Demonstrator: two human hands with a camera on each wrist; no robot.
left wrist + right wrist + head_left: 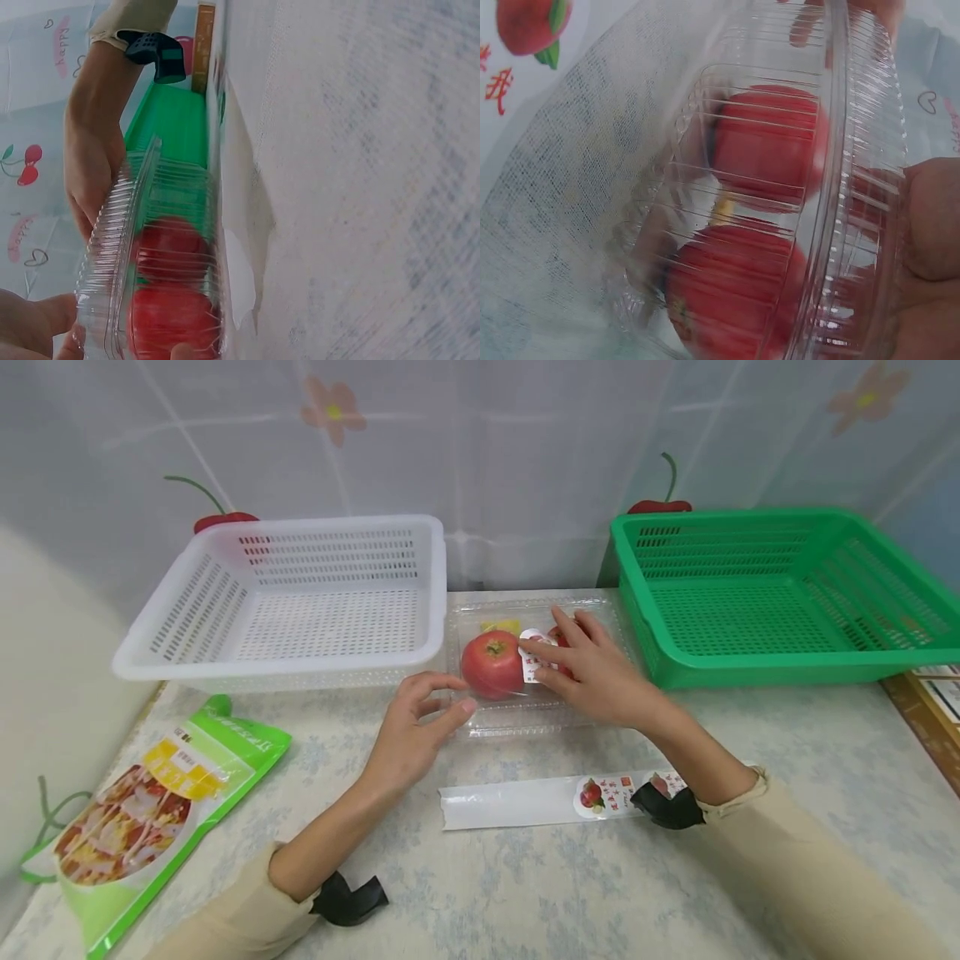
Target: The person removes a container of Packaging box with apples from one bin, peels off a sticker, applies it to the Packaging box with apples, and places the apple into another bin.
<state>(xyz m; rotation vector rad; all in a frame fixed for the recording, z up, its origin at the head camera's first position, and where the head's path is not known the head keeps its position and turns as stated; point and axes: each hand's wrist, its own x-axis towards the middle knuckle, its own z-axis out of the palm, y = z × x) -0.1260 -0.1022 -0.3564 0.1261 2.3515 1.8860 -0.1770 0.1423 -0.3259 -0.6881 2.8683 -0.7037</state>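
Note:
A clear plastic fruit box (510, 724) with its lid down lies in front of me, with two red apples (489, 667) inside. My right hand (603, 677) reaches over the lid from the right, its extended fingers resting on a white sticker (529, 672) with red print. At the near left corner, my left hand (412, 718) holds the box lightly, index finger at the top and thumb at the near side. The left wrist view shows that thumb tip (181, 352) in front of the box wall. The right-hand apple is mostly hidden by the sticker and fingers.
A white basket (442, 610) stands behind left and a green basket (637, 593) behind right, close to the box. Nearer me lies a white strip of stickers (502, 803), partly under the right wrist. A green food bag (157, 810) lies at left.

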